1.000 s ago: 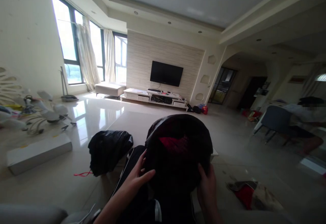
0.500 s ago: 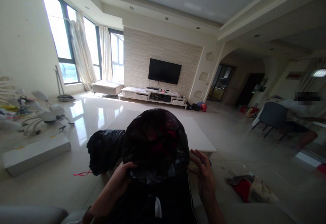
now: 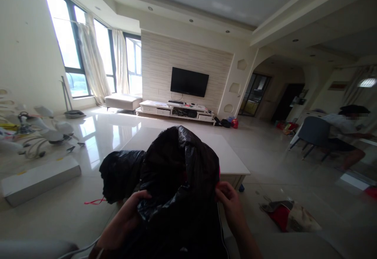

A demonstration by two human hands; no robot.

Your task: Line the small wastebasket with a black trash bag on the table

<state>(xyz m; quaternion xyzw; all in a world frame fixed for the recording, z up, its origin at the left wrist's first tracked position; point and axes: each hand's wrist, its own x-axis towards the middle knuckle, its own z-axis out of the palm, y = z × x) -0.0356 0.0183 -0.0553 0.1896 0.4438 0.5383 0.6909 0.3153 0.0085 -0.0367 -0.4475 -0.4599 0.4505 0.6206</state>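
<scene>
A black plastic garbage bag [image 3: 203, 164] stands in front of me with its mouth gaping toward me. Its rim is crumpled, and a bit of red shows inside. My left hand [image 3: 131, 212] is closed on the left edge of the mouth, thumb on top. At the bag's right side, the fingers of my right hand [image 3: 229, 198] pinch the edge, where a spot of red or pink shows. Another black plastic bag [image 3: 122, 172] lies to the left, with a thin red string [image 3: 96, 201] hanging from it.
A white low table [image 3: 232, 157] stands behind the bags. On the left floor are a long white box [image 3: 41, 178] and a pale lamp-like fixture [image 3: 53, 131]. A red and beige cloth item [image 3: 294, 215] lies right. A person [image 3: 338, 125] sits on a grey chair [image 3: 313, 133] at far right.
The bag's mouth has changed shape: its right side now folds inward and its rim stands up. My right hand's fingers, spread before, have closed on the edge. My left hand keeps its hold.
</scene>
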